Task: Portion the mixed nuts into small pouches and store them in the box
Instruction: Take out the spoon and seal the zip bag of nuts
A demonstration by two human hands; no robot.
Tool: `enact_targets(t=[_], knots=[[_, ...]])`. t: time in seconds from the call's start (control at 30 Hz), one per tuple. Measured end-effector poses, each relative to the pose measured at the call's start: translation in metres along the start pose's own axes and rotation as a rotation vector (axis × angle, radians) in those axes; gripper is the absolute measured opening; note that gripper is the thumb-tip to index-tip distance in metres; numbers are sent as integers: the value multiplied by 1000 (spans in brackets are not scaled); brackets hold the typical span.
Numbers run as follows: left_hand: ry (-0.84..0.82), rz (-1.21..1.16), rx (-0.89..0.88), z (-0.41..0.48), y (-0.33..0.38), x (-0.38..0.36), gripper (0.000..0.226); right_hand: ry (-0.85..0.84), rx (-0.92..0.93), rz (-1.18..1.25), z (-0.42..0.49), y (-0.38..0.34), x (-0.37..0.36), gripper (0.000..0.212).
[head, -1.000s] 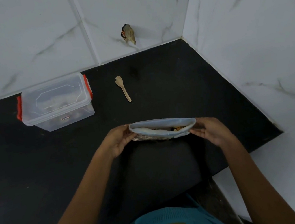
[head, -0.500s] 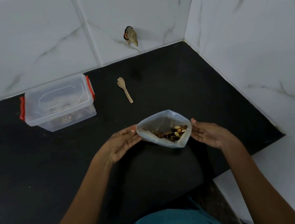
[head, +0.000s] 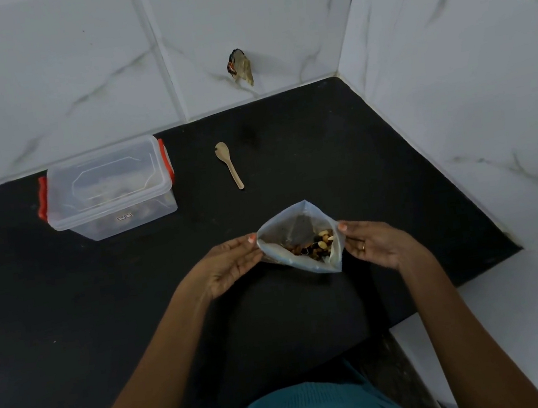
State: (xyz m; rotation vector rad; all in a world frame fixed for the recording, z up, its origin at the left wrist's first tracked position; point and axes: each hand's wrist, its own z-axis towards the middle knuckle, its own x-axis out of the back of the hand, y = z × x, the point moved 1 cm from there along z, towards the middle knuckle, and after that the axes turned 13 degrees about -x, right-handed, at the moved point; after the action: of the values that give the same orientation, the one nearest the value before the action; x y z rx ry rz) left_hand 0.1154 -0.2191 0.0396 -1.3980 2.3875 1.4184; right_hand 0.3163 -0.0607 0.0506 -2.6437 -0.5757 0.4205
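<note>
A small translucent plastic pouch (head: 294,231) is being held just above the black stone counter (head: 375,161). Its left rim is being pinched by the left hand (head: 231,266) and its right rim by the right hand (head: 377,245), thumbs on top and fingers curled beneath. Where a second ago the mouth was being stretched into a flat slit, it is now being spread into a wide diamond, and the brown and cream mixed nuts (head: 315,245) are being shown at its bottom. The clear plastic box with red clips (head: 110,188) (lid on, at the back left) and the small wooden spoon (head: 229,164) are being left where they were. Bare counter is being left open between pouch and box, while the right side is being closed off by the white marbled wall tiles (head: 452,91), and the counter's near edge is being crossed by the right forearm.
</note>
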Motion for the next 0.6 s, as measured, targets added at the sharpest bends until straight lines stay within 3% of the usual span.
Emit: enact_targets(t=[0.17, 0.37, 0.5, 0.6], knots=[[-31, 309, -21, 1, 1, -4, 12, 45, 40, -177, 0, -3, -4, 21], [-4, 601, -73, 5, 4, -7, 20, 242, 137, -409, -1, -7, -7, 22], [81, 678, -202, 6, 3, -10, 10, 320, 181, -467, 0, -5, -4, 19], [159, 708, -355, 9, 2, -11, 19, 393, 252, -469, 6, -2, -3, 16]])
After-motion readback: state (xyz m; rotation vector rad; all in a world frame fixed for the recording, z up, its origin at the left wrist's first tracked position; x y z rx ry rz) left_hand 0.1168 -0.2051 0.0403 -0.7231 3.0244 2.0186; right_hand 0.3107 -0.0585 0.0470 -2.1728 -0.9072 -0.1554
